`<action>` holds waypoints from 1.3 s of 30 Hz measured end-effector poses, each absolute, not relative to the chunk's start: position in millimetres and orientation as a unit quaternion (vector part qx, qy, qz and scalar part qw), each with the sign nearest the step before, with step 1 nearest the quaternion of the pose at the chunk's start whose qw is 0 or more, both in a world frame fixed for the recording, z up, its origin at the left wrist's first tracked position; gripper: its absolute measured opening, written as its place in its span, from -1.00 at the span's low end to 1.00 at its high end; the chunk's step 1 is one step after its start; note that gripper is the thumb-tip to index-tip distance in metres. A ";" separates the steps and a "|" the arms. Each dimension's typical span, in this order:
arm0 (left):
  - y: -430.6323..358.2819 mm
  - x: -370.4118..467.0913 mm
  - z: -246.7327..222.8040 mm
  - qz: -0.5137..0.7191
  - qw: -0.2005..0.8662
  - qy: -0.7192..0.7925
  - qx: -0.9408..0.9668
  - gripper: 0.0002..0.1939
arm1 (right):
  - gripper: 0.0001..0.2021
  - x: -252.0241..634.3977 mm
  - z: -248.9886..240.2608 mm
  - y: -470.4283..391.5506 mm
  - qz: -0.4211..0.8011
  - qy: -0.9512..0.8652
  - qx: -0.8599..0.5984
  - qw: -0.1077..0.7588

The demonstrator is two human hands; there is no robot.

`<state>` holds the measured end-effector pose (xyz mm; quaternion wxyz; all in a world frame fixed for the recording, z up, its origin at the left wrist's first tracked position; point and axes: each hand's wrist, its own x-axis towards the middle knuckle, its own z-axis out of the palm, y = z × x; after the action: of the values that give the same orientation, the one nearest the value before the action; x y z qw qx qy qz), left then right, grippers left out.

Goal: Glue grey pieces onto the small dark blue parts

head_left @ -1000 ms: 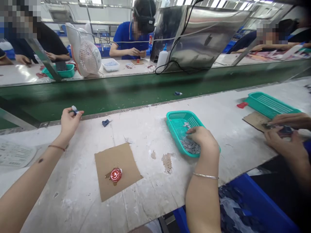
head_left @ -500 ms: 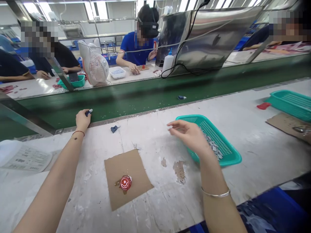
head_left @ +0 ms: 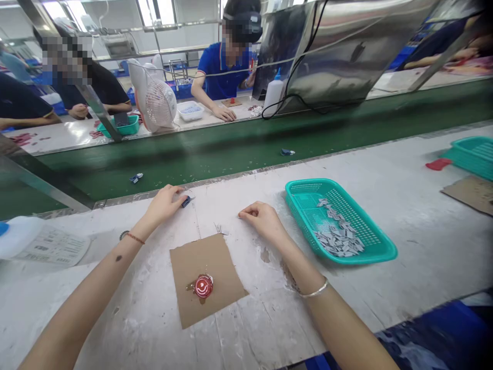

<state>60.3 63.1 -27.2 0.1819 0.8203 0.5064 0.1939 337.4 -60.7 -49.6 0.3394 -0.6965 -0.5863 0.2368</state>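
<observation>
My left hand (head_left: 166, 204) is at the far edge of the table, its thumb and index finger apart beside a small dark blue piece (head_left: 186, 201) with a thin light tip. The fingertips seem to touch that piece, but it is not clearly gripped. My right hand (head_left: 262, 220) hovers over the table with fingers pinched together; whatever they hold is too small to make out. To its right stands a green mesh basket (head_left: 356, 216) with many small grey pieces (head_left: 339, 239). A cardboard square (head_left: 215, 308) in front of me carries a shallow red round cap (head_left: 203, 285) with glossy liquid in it.
Two dark blue pieces, one at left (head_left: 136, 178) and another farther right (head_left: 287, 152), lie on the green conveyor belt (head_left: 215, 146). A white bottle (head_left: 50, 241) lies at left. Across the belt, co-workers sit near a fan (head_left: 158, 103) and a squeeze bottle (head_left: 273, 93).
My left hand let go of a dark blue piece on the belt and moved right to the one on the table. My right hand moved left, away from the basket, its fingers now pinched.
</observation>
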 end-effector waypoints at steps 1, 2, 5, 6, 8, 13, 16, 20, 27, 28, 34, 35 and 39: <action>57.3 62.3 -27.4 0.188 0.191 0.502 0.822 -0.64 | -0.88 338.1 -49.1 -61.3 0.226 -0.591 -0.699 0.333; 52.9 63.2 -27.4 0.185 0.199 0.499 0.823 -0.66 | -0.87 338.6 -48.0 -62.1 0.215 -0.599 -0.699 0.326; 44.4 62.4 -27.1 0.186 0.219 0.488 0.824 -0.72 | -0.85 340.4 -43.3 -65.6 0.195 -0.635 -0.682 0.305; 42.1 61.7 -27.1 0.189 0.225 0.485 0.824 -0.73 | -0.84 341.3 -41.7 -66.6 0.192 -0.650 -0.673 0.296; 37.1 60.5 -27.6 0.198 0.236 0.480 0.822 -0.75 | -0.85 343.1 -39.1 -67.8 0.185 -0.679 -0.655 0.276; 24.6 57.1 -30.8 0.229 0.276 0.496 0.791 -0.80 | -0.87 341.9 -37.6 -67.3 0.148 -0.723 -0.635 0.228; 14.1 51.6 -30.9 0.250 0.318 0.525 0.749 -0.76 | -0.85 338.0 -37.4 -67.3 0.122 -0.737 -0.633 0.202; -13.3 40.2 -28.4 0.302 0.508 0.518 0.618 -0.69 | -0.83 335.2 -37.1 -66.8 0.097 -0.748 -0.629 0.188; -76.5 23.6 -38.1 0.393 0.674 0.494 0.383 -0.46 | -0.91 298.5 -17.4 -87.7 0.124 -0.810 -0.523 0.237; -83.0 22.5 -40.9 0.397 0.676 0.491 0.379 -0.48 | -0.90 287.6 -13.3 -95.5 0.137 -0.832 -0.480 0.242; -98.4 21.2 -50.1 0.458 0.665 0.465 0.361 -0.55 | -0.82 240.1 -5.0 -135.8 0.116 -0.924 -0.329 0.158; -98.7 21.5 -50.1 0.464 0.664 0.461 0.362 -0.57 | -0.81 237.8 -5.6 -137.9 0.107 -0.928 -0.325 0.147; -101.3 23.4 -50.1 0.478 0.651 0.450 0.381 -0.60 | -0.81 237.1 -6.9 -137.9 0.083 -0.935 -0.320 0.124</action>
<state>23.4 -101.3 -50.1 0.6508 0.3813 0.4496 0.4784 237.1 -137.9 -6.9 0.1243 -0.3202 -0.9355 0.0829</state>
